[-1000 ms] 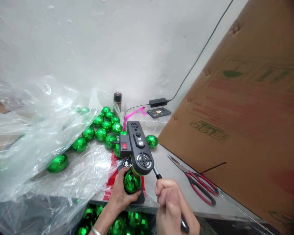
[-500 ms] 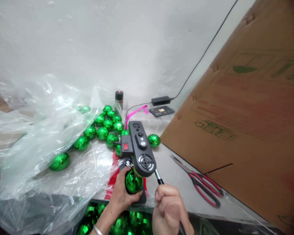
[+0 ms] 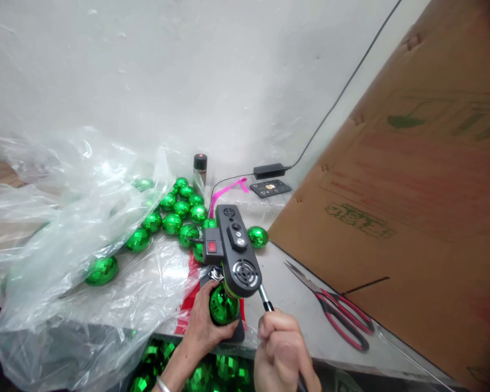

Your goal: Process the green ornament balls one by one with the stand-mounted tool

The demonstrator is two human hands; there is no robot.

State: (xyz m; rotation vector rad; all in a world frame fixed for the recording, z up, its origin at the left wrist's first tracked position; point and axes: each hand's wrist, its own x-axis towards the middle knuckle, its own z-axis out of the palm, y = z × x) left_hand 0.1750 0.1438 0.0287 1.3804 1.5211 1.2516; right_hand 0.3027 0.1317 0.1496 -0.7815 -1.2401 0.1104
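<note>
My left hand [image 3: 204, 321] is wrapped round a shiny green mirrored ball [image 3: 224, 306], which sits beneath the near end of a dark grey device [image 3: 239, 250] with round vents and a red switch. My right hand [image 3: 283, 348] is closed round the black grip of a metal rod [image 3: 265, 298] that reaches up to the device's near end. A dark base plate [image 3: 239, 332] shows partly under the ball, with red tape [image 3: 183, 321] beside it.
Several green balls [image 3: 172, 223] lie left of the device by a clear plastic sheet [image 3: 73, 261]; one ball [image 3: 258, 237] is to its right. Large scissors [image 3: 330, 305] lie near a cardboard box [image 3: 392, 190]. A bottle [image 3: 200, 166], black adapter [image 3: 269, 171] and phone [image 3: 270, 188] stand behind.
The whole view has shifted very slightly. Both hands keep their holds, and nothing has visibly moved relative to the table.
</note>
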